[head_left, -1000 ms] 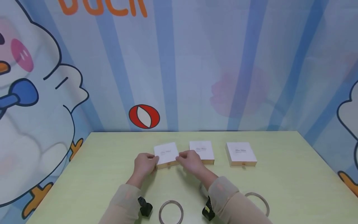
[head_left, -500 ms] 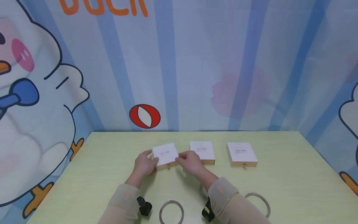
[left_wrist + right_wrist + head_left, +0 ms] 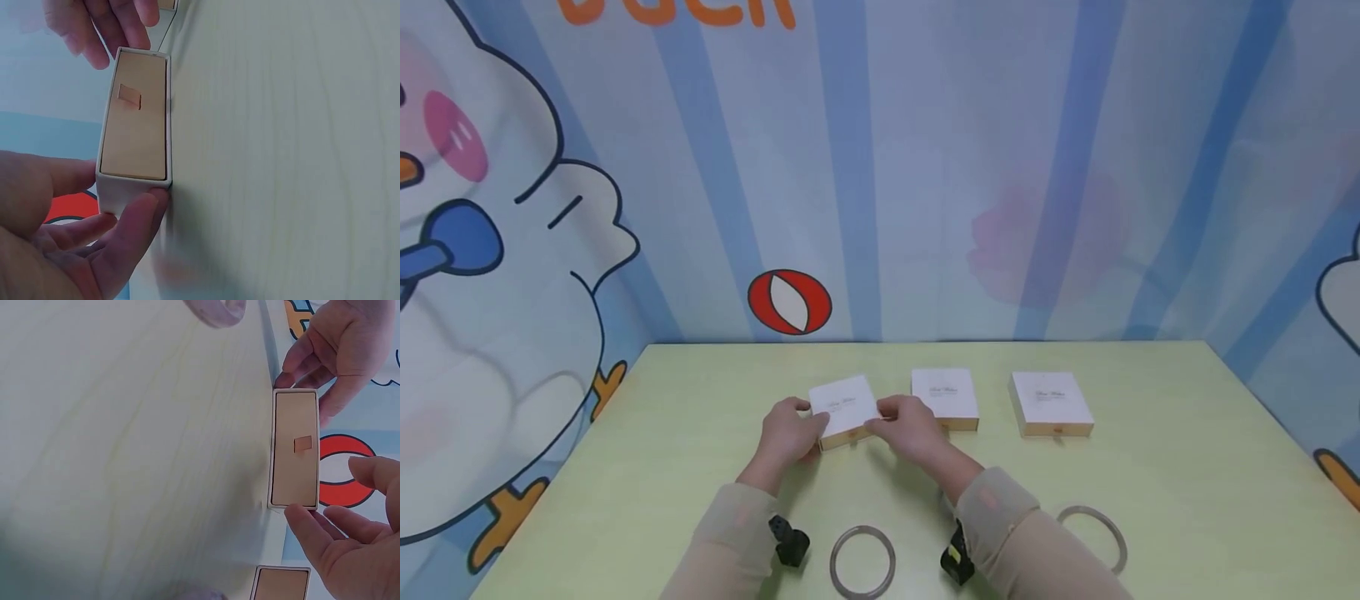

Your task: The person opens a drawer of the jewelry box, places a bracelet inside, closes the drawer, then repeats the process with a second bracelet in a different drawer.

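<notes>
In the head view a white box (image 3: pixel 841 405) with a tan drawer front (image 3: pixel 134 125) and a small pull tab is held at the left end of a row of three. My left hand (image 3: pixel 788 435) grips its left side, thumb by the top face and fingers at the side and lower edge. My right hand (image 3: pixel 912 428) is at its right end, fingertips touching the box in the right wrist view. There the right thumb (image 3: pixel 369 467) stands off from the box, with the fingers loosely extended. The drawer is closed.
Two similar boxes, a middle one (image 3: pixel 946 395) and a right one (image 3: pixel 1052 402), lie on the pale table (image 3: pixel 1180 467). Nearer are a grey ring (image 3: pixel 833 560) and another ring (image 3: pixel 1112 531), with a third partly hidden behind the right sleeve. A printed backdrop (image 3: pixel 910 167) stands behind.
The head view has tipped slightly downward. The box has turned a little in my hands, and my right thumb has shifted slightly left over its corner.
</notes>
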The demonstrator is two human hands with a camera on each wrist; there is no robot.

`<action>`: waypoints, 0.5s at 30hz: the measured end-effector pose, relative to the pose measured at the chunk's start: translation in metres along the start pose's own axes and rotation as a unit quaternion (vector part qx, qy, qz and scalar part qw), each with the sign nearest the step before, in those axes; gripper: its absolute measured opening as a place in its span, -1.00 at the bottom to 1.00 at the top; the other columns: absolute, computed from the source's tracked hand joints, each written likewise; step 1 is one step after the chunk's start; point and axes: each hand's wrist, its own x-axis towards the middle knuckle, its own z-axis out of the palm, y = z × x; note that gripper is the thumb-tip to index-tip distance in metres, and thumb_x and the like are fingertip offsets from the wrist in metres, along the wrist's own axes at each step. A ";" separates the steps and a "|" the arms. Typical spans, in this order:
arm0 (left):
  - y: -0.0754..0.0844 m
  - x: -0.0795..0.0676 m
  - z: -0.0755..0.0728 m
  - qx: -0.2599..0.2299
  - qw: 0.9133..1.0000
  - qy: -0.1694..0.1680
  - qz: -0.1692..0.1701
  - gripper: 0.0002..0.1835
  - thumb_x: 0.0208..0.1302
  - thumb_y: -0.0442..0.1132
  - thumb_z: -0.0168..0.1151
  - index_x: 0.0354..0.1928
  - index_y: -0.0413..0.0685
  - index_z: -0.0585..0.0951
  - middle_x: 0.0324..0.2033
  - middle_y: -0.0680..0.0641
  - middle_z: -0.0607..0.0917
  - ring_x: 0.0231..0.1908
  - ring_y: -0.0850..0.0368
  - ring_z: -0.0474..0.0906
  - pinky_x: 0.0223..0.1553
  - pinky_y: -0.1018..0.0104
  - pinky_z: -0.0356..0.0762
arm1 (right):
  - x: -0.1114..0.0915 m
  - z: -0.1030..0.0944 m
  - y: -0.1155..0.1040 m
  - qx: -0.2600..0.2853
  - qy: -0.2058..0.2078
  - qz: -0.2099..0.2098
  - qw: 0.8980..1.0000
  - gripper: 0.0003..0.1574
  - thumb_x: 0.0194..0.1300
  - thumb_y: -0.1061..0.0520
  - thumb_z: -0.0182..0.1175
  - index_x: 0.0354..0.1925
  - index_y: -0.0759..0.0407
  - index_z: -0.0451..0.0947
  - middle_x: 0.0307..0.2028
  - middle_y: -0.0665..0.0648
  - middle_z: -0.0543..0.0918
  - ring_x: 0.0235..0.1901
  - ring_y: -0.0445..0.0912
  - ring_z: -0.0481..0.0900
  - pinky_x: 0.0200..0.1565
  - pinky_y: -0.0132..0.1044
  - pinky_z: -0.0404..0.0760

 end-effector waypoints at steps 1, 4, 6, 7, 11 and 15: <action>0.000 -0.001 0.000 0.002 1.000 -0.001 0.000 -0.44 0.30 -0.12 0.14 0.23 -0.33 0.33 -0.39 -0.19 0.59 -0.63 0.12 0.51 -0.60 0.38 0.51 | 0.000 0.000 0.000 0.000 0.001 0.000 1.000 -0.44 0.24 0.08 0.22 0.15 0.33 0.46 0.10 0.28 0.57 0.08 0.10 0.53 0.04 -0.08 0.56; 0.001 -0.002 0.000 0.001 1.000 -0.004 -0.007 -0.45 0.30 -0.13 0.14 0.20 -0.34 0.33 -0.30 -0.24 0.58 -0.58 0.10 0.53 -0.58 0.37 0.54 | -0.001 0.000 -0.001 -0.003 0.004 0.001 1.000 -0.46 0.24 0.07 0.23 0.12 0.33 0.48 0.06 0.26 0.59 0.04 0.08 0.55 0.00 -0.12 0.59; 0.001 -0.003 0.000 0.000 1.000 -0.006 -0.012 -0.44 0.29 -0.14 0.15 0.21 -0.34 0.32 -0.26 -0.26 0.57 -0.57 0.09 0.54 -0.57 0.37 0.56 | -0.001 0.001 -0.001 -0.009 0.007 -0.001 1.000 -0.49 0.23 0.08 0.23 0.09 0.33 0.50 0.04 0.26 0.60 0.01 0.06 0.56 -0.03 -0.14 0.60; 0.002 -0.003 0.000 0.000 1.000 -0.007 -0.016 -0.43 0.29 -0.13 0.15 0.22 -0.33 0.30 -0.25 -0.27 0.57 -0.57 0.09 0.54 -0.57 0.37 0.56 | -0.002 0.001 -0.001 -0.013 0.009 -0.003 1.000 -0.51 0.23 0.08 0.24 0.07 0.32 0.51 0.01 0.25 0.60 -0.02 0.05 0.56 -0.05 -0.15 0.60; 0.003 -0.005 0.000 0.001 1.000 -0.009 -0.021 -0.34 0.28 -0.16 0.16 0.34 -0.27 0.20 -0.16 -0.30 0.54 -0.62 0.10 0.53 -0.60 0.35 0.55 | -0.004 0.002 0.000 -0.019 0.016 0.001 1.000 -0.64 0.22 0.09 0.24 -0.07 0.29 0.55 -0.13 0.20 0.61 -0.21 -0.05 0.57 -0.20 -0.24 0.60; 0.006 -0.006 -0.002 -0.006 1.000 -0.014 -0.017 -0.25 0.28 -0.20 0.15 0.43 -0.14 0.07 0.04 -0.33 0.47 -0.65 0.09 0.52 -0.61 0.34 0.54 | -0.006 0.001 -0.002 -0.012 0.015 0.012 1.000 -0.75 0.22 0.11 0.24 -0.21 0.28 0.54 -0.34 0.15 0.59 -0.50 -0.12 0.54 -0.44 -0.33 0.56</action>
